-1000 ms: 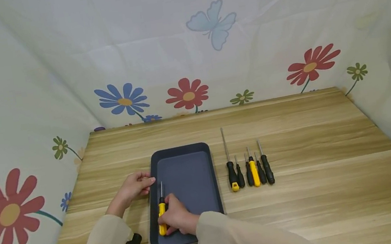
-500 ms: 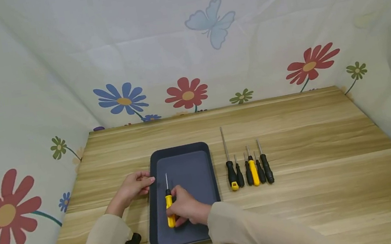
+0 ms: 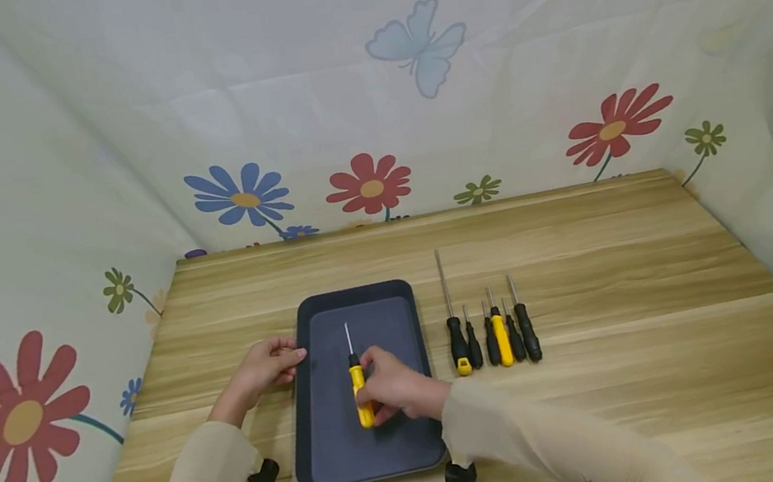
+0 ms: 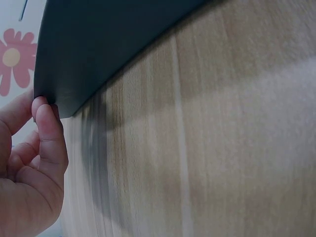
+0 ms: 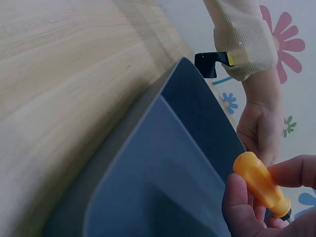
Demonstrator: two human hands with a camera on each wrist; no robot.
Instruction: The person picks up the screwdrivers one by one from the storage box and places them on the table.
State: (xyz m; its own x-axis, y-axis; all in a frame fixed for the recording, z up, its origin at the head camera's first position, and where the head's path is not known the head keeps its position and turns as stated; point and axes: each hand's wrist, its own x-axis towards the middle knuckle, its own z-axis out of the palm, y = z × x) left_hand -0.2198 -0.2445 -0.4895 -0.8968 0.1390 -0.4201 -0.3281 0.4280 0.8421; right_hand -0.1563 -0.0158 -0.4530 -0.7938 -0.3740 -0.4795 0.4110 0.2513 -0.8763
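My right hand holds a yellow-handled screwdriver over the middle of a dark grey tray, its shaft pointing away from me. In the right wrist view, thumb and fingers pinch the yellow handle; whether it touches the tray floor is unclear. At the tray's left side, my left hand stays on the rim. The left wrist view shows its thumb and bent fingers pinching the edge of the tray wall.
Right of the tray lies a row of several screwdrivers: a long black one with a yellow end, a yellow one, a larger black one and small black ones. The wooden table ends at a flower-printed cloth.
My right hand has carried the yellow screwdriver from the tray's left side rightward and slightly away from me, to over the tray's middle. The left hand keeps its place on the rim.
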